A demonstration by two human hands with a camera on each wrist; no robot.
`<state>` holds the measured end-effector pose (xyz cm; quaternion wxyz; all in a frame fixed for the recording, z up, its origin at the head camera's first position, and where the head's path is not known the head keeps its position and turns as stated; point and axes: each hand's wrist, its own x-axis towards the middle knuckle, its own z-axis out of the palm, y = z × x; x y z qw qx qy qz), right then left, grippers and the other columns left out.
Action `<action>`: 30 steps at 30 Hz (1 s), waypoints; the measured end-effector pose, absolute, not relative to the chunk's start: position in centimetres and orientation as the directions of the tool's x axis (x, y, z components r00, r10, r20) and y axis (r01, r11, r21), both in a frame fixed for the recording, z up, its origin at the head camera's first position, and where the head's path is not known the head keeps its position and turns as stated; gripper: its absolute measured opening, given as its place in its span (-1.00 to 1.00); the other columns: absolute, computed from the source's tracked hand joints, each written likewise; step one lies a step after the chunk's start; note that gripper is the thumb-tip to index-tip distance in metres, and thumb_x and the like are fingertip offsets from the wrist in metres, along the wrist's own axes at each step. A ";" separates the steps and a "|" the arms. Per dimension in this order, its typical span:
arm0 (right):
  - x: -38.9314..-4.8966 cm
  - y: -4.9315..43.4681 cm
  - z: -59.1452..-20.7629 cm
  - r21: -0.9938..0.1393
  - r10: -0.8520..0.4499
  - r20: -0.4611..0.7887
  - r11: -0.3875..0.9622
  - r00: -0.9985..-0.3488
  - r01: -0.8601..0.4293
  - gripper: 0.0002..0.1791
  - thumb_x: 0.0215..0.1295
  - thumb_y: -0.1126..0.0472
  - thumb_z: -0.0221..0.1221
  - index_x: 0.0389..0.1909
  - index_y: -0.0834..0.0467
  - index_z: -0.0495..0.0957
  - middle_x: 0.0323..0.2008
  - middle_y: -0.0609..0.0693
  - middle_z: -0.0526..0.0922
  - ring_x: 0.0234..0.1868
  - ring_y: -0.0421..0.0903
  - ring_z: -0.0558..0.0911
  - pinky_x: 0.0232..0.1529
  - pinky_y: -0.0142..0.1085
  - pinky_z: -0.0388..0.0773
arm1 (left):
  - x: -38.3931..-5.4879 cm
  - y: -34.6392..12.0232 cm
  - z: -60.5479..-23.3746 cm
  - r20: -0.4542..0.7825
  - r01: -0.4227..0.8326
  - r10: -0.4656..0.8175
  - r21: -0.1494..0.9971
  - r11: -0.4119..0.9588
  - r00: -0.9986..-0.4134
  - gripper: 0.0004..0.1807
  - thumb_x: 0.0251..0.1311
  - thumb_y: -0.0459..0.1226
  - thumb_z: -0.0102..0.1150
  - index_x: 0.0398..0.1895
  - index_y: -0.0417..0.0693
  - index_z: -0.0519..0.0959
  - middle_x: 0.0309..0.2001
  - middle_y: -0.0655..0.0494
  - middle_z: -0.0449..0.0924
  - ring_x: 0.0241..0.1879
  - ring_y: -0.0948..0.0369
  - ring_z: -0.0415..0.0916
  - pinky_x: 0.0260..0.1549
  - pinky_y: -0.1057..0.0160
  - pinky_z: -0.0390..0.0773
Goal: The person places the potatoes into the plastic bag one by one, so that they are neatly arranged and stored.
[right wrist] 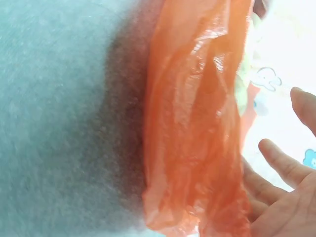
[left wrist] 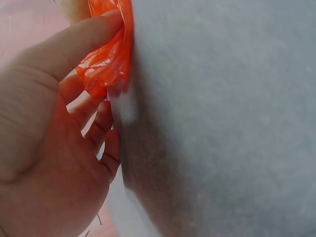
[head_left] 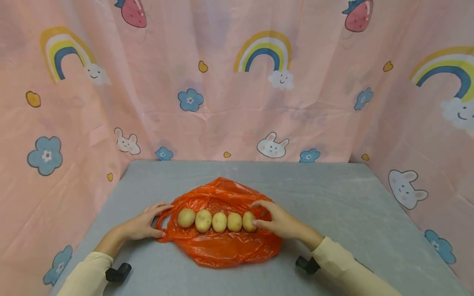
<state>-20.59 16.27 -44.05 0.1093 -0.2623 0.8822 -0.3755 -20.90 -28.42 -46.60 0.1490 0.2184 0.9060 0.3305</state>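
An orange-red plastic bag (head_left: pixel 222 248) lies spread on the table with several potatoes (head_left: pixel 219 222) in a row on it. At the bag's left end, my left hand (head_left: pixel 142 224) reaches in with thumb and fingers spread apart around the handle loop. Its thumb (left wrist: pixel 89 39) lies against the crumpled plastic in the left wrist view. My right hand (head_left: pixel 283 222) is at the opposite end, thumb tip right at the last potato and fingers over the bag's edge. In the right wrist view, the fingers of that hand stand apart beside the bag's side.
The grey table (head_left: pixel 318 193) extends around the bag on all sides. A pink patterned curtain (head_left: pixel 222 123) hangs behind it and along both sides. Black wrist mounts (head_left: pixel 118 272) stick out under the sleeves near the tabletop.
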 end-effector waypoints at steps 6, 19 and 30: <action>-20.8 16.6 -43.1 -0.724 -0.538 0.007 0.579 -0.843 -0.375 -0.49 0.38 0.06 0.27 0.26 0.17 0.46 0.19 0.17 0.58 0.00 0.06 0.57 -0.09 -0.23 0.57 | -20.9 -28.2 -46.2 -0.091 0.327 0.493 0.643 0.693 -0.865 -0.10 0.04 -0.15 0.47 0.47 -0.15 0.30 0.49 -0.35 0.12 0.40 -0.43 0.08 0.22 -0.55 0.19; -20.9 17.6 -41.9 -0.757 -0.518 0.038 0.543 -0.855 -0.363 -0.47 0.41 0.09 0.24 0.30 0.21 0.45 0.21 0.22 0.57 0.02 0.04 0.59 -0.06 -0.15 0.59 | -20.7 -28.3 -46.3 -0.064 0.327 0.479 0.651 0.685 -0.875 -0.13 0.14 -0.15 0.43 0.49 -0.20 0.27 0.48 -0.36 0.13 0.44 -0.40 0.09 0.31 -0.49 0.16; -21.1 18.5 -42.0 -0.766 -0.475 0.072 0.536 -0.877 -0.354 -0.53 0.38 0.14 0.26 0.25 0.20 0.50 0.13 0.17 0.63 -0.01 0.00 0.60 0.02 -0.05 0.57 | -20.2 -28.4 -45.9 -0.066 0.314 0.471 0.664 0.679 -0.880 -0.09 0.16 -0.08 0.42 0.50 -0.26 0.24 0.50 -0.35 0.09 0.46 -0.38 0.07 0.33 -0.46 0.17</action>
